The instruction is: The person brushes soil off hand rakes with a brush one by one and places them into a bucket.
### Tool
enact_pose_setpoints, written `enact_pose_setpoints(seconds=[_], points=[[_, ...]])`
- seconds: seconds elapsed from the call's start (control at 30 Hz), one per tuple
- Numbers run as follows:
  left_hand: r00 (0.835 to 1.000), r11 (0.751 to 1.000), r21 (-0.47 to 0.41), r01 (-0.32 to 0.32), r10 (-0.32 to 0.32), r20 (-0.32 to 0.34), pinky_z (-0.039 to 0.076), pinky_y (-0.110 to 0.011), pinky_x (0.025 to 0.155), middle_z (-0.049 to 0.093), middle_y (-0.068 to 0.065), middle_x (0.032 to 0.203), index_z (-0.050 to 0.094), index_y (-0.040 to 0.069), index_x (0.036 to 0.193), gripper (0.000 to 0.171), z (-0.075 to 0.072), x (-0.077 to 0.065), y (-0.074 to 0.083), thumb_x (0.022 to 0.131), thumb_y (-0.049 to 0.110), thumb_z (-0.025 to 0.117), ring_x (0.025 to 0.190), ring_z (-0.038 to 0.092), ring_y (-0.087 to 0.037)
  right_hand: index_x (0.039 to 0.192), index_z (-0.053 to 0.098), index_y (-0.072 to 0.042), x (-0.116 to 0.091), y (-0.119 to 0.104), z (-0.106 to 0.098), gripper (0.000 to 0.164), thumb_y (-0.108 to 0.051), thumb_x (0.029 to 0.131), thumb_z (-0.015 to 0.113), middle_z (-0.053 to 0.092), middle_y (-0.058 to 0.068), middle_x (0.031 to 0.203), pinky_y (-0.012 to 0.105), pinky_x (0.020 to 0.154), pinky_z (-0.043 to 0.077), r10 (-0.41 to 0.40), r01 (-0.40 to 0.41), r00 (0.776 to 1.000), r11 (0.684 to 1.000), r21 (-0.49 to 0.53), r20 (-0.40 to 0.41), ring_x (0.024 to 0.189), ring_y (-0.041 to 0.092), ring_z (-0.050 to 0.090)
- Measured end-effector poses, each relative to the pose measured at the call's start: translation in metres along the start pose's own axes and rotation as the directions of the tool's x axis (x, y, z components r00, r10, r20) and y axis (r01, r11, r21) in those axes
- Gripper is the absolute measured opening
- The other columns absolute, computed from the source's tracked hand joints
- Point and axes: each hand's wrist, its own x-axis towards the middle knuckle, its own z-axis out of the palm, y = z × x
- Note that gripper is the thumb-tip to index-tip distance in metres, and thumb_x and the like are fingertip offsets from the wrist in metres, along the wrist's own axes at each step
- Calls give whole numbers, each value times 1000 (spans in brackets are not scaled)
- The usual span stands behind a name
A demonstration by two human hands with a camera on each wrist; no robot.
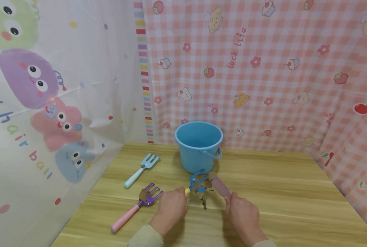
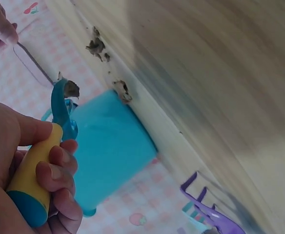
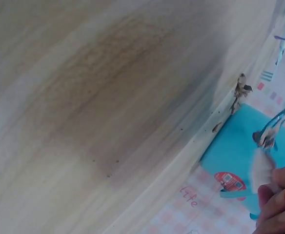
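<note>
My left hand [image 1: 172, 206] grips the yellow handle [image 2: 37, 173] of a toy hand rake, whose curved blue prongs [image 1: 193, 181] are lifted above the table. Clumps of brown dirt cling to those prongs. In my right hand [image 1: 243, 213] is a flat, pinkish scraper-like tool [image 1: 221, 187], its far end at or close to the dirt on the rake; contact is hard to tell. Brown crumbs [image 1: 204, 203] lie on the wood between the hands. Just beyond them stands a light blue bucket [image 1: 195, 157], upright, with its handle hanging to the right.
Left of my hands lies a purple fork with a pink handle [image 1: 125, 218], brown dirt on its head. Farther back is a light blue fork [image 1: 135, 177] with a small dirt spot. Patterned cloths [image 1: 248, 82] hang behind and beside the wooden table [image 1: 294, 192].
</note>
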Motion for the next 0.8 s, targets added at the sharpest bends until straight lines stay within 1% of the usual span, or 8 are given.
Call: enact_pose_setpoints(seconds=[0.07, 0.13, 0.2, 0.3, 0.43, 0.53, 0.63, 0.8], points=[[1000, 1000, -2, 6, -6, -3, 41, -31, 44, 47, 0, 59, 54, 9, 77, 27, 0, 0, -1, 90, 28, 68, 47, 49, -17, 82, 53, -2, 1, 1, -2, 29, -26, 97, 59, 53, 12, 57, 43, 40, 41, 28, -28, 1000, 1000, 3, 1, 47, 30, 56], [1000, 1000, -7, 3, -3, 0, 41, -32, 44, 47, 0, 59, 54, 9, 77, 27, 0, 0, -2, 90, 28, 68, 47, 48, -17, 80, 53, -4, 3, 1, -2, 29, -27, 97, 61, 52, 10, 56, 43, 40, 41, 32, -30, 999, 999, 33, -43, 47, 30, 54], [1000, 1000, -14, -13, 13, 13, 40, -31, 44, 46, 1, 59, 55, 9, 78, 27, -2, 0, 0, 91, 29, 68, 47, 47, -16, 77, 52, -6, 5, -1, 0, 30, -27, 96, 63, 50, 7, 54, 43, 38, 39, -11, 17, 995, 998, 61, -100, 44, 27, 52], [999, 999, -24, -30, 31, 42, 39, -30, 44, 45, 1, 60, 57, 9, 81, 26, -4, 0, 3, 92, 31, 66, 47, 46, -15, 74, 49, -8, 5, -5, 6, 31, -25, 94, 66, 47, 3, 51, 41, 36, 36, -95, 105, 985, 993, 62, -145, 41, 25, 49], [1000, 1000, -5, -14, 14, 14, 40, -31, 44, 47, 0, 60, 56, 9, 79, 27, -5, 1, 3, 92, 30, 67, 48, 49, -16, 73, 45, -9, 0, -7, 11, 33, -24, 94, 66, 45, 3, 50, 40, 36, 35, -114, 115, 986, 993, 5, -121, 41, 24, 49], [1000, 1000, 6, -10, 11, -20, 41, -32, 44, 47, 0, 59, 56, 9, 77, 27, -3, 1, 2, 90, 30, 68, 48, 49, -17, 72, 44, -8, -1, -6, 13, 34, -23, 94, 65, 45, 4, 50, 40, 35, 35, -112, 111, 984, 994, -19, -142, 41, 25, 49], [1000, 1000, 0, -12, 12, -26, 40, -31, 44, 47, 0, 59, 56, 9, 78, 27, -2, 1, 0, 90, 30, 68, 47, 48, -17, 72, 44, -8, 0, -6, 12, 34, -23, 95, 64, 45, 5, 51, 40, 36, 35, -115, 113, 981, 993, -23, -155, 41, 26, 50], [999, 1000, -5, -11, 11, -41, 40, -31, 44, 46, 0, 58, 54, 9, 76, 28, -1, 0, -1, 90, 29, 69, 46, 48, -17, 75, 48, -6, 0, -5, 8, 31, -25, 97, 61, 48, 7, 52, 40, 37, 36, -53, 53, 996, 999, -4, -75, 42, 26, 51]])
